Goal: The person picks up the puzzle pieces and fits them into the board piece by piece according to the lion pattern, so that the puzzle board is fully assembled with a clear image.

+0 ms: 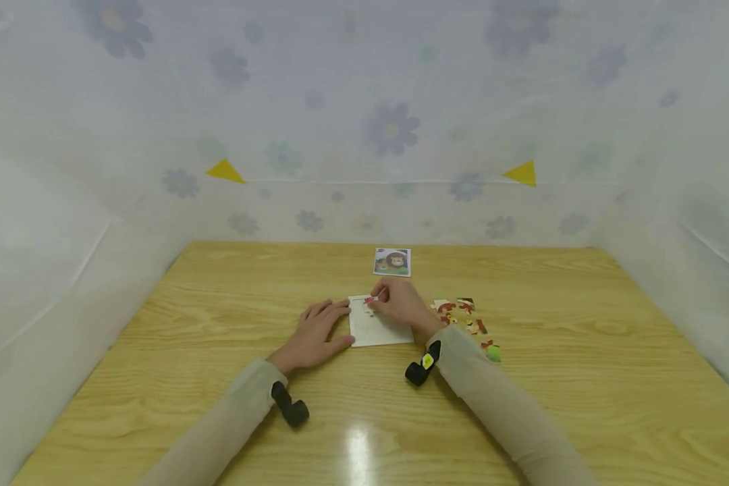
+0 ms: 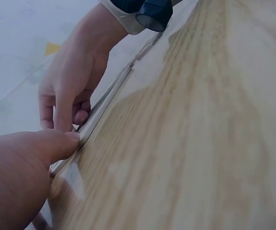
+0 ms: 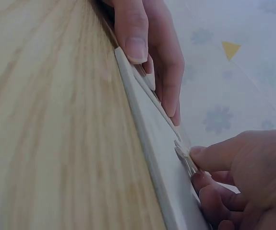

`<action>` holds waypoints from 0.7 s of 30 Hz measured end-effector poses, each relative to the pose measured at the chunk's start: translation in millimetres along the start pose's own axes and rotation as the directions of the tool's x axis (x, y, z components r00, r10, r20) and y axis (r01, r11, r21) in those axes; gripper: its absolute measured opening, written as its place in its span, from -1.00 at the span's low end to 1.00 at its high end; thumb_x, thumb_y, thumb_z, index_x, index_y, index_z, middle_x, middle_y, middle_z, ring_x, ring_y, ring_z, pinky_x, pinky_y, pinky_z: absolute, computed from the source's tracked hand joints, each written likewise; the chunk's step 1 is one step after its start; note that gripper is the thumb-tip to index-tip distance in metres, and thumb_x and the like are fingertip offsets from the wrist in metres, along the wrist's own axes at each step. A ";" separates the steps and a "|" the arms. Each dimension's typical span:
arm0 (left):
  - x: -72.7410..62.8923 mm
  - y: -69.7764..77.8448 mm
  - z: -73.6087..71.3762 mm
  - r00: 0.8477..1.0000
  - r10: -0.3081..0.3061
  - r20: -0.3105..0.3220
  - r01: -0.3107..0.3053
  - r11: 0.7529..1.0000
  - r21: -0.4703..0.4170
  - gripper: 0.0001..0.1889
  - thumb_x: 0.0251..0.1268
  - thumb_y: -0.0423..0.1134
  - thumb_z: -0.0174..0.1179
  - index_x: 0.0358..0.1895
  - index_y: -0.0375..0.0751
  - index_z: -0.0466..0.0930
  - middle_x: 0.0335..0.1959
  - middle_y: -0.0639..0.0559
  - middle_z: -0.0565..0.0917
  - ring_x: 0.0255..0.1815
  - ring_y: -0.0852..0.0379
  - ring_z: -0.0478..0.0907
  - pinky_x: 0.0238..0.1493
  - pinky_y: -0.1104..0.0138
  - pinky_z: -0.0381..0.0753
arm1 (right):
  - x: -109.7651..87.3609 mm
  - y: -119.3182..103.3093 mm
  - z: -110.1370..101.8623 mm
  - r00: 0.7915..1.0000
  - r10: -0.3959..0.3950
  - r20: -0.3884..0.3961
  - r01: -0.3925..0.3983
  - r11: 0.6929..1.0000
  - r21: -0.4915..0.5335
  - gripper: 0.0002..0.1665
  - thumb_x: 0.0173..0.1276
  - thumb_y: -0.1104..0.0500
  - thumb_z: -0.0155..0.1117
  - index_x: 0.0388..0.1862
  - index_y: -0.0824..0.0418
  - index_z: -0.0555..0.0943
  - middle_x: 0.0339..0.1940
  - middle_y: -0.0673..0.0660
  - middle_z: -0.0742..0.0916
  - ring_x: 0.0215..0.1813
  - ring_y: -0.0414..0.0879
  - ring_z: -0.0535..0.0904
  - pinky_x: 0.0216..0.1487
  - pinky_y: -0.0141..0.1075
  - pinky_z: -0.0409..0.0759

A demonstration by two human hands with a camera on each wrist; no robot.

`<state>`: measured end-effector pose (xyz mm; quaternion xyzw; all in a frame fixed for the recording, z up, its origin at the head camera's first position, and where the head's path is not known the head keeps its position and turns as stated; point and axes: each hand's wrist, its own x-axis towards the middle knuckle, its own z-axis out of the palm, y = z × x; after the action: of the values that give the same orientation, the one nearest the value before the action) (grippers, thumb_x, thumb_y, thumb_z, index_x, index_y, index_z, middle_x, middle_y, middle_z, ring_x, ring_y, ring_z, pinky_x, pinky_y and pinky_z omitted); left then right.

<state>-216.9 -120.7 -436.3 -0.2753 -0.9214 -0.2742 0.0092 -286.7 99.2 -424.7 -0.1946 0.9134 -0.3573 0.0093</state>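
Note:
A white puzzle board (image 1: pixel 379 332) with a raised rim lies flat on the wooden table. My left hand (image 1: pixel 317 335) rests at its left side, fingers spread and fairly straight; the thumb (image 2: pixel 56 143) touches the board's edge in the left wrist view. Over the upper left part of the board, my right hand (image 1: pixel 403 304) pinches a small jigsaw piece (image 1: pixel 368 300) with some pink on it, between thumb and index finger. The right wrist view shows this piece (image 3: pixel 186 157) edge-on, tilted close over the board.
Several loose jigsaw pieces (image 1: pixel 445 308) in brown, yellow and green lie to the right of the board, partly behind my right forearm. A square card with a lion picture (image 1: pixel 392 262) lies beyond the board. Flowered white sheeting (image 1: pixel 364 155) encloses the table (image 1: pixel 219 290).

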 end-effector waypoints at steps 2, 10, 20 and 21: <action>0.8 -0.4 1.1 1.000 0.001 -0.002 -0.001 1.000 0.005 -0.39 0.35 0.04 0.13 0.36 -0.22 0.35 0.48 -0.06 0.26 0.49 -0.24 0.06 0.43 -0.19 -0.10 | 2.9 -3.5 1.1 1.000 0.024 0.015 -0.024 1.000 -0.011 -0.84 0.22 0.19 0.39 -0.26 0.24 0.66 -0.49 0.07 0.67 -0.44 -0.18 0.51 -0.36 -0.38 0.45; 2.9 1.7 2.0 1.000 0.003 -0.007 -0.003 1.000 -0.001 -0.39 0.34 0.04 0.14 0.35 -0.22 0.35 0.48 -0.06 0.27 0.49 -0.24 0.07 0.44 -0.18 -0.09 | 11.4 -14.4 2.8 0.998 0.012 0.061 -0.007 0.996 -0.090 -0.86 0.21 0.18 0.40 -0.41 0.22 0.63 -0.49 0.06 0.65 -0.43 -0.17 0.49 -0.39 -0.41 0.41; 5.2 0.9 2.9 1.000 0.017 -0.023 -0.017 1.000 0.012 -0.39 0.35 0.03 0.14 0.35 -0.23 0.36 0.47 -0.08 0.28 0.48 -0.25 0.08 0.42 -0.19 -0.05 | 12.1 -20.1 4.2 1.000 0.017 -0.001 -0.017 0.997 -0.073 -0.84 0.18 0.19 0.42 -0.40 0.23 0.60 -0.46 0.09 0.67 -0.41 -0.15 0.52 -0.38 -0.40 0.45; 4.9 1.3 2.6 0.999 0.018 -0.028 -0.018 1.000 0.009 -0.39 0.34 0.02 0.15 0.35 -0.24 0.36 0.46 -0.09 0.29 0.48 -0.25 0.09 0.41 -0.20 -0.04 | 11.4 -20.4 4.8 1.000 0.003 -0.016 -0.004 0.997 -0.074 -0.83 0.17 0.20 0.43 -0.40 0.24 0.60 -0.46 0.10 0.68 -0.41 -0.14 0.53 -0.38 -0.39 0.46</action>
<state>-220.1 -116.0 -437.0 -0.2798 -0.9198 -0.2740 0.0257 -289.4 78.3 -413.5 -0.1903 0.9264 -0.3250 -0.0046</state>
